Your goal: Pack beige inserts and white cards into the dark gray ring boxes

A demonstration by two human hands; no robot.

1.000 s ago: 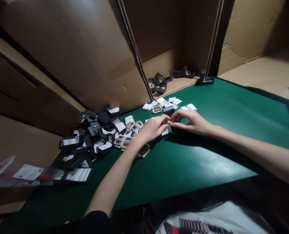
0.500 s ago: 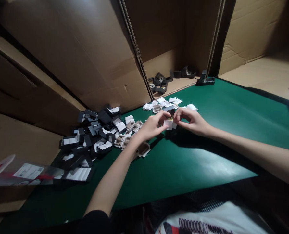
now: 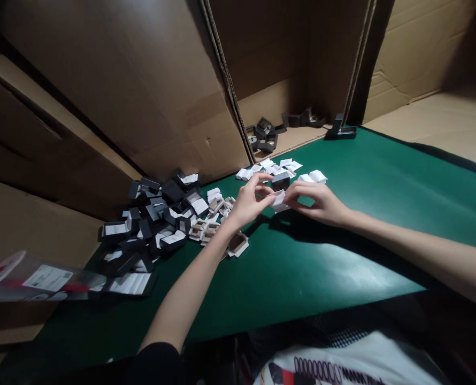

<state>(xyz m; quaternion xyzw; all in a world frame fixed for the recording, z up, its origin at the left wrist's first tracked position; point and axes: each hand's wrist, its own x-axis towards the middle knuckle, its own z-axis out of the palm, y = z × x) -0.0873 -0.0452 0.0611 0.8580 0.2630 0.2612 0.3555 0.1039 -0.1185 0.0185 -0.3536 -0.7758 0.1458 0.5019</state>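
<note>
Between my two hands is a small white folded card insert [image 3: 278, 202], held above the green tabletop. My left hand [image 3: 253, 199] pinches its left side between thumb and fingers. The fingertips of my right hand [image 3: 315, 202] are closed on its right side. Just behind the insert sits a small dark box [image 3: 280, 181], close to my left fingertips; whether they touch it I cannot tell. White folded inserts [image 3: 268, 166] lie beyond the hands, and another white insert [image 3: 313, 177] is behind my right hand. Brown-and-white card inserts [image 3: 209, 232] lie beside my left forearm.
A heap of open black boxes [image 3: 174, 214] with white linings covers the left of the green table [image 3: 302, 305]. A clear plastic container [image 3: 49, 278] with a label stands at far left. Cardboard walls [image 3: 141, 96] rise behind. More black boxes [image 3: 265, 131] lie in the cardboard compartment.
The white insert has tilted and turned between my fingers. A yellowish bit seen at my fingertips before no longer shows. My left fingers have spread a little, and the dark box behind is more visible.
</note>
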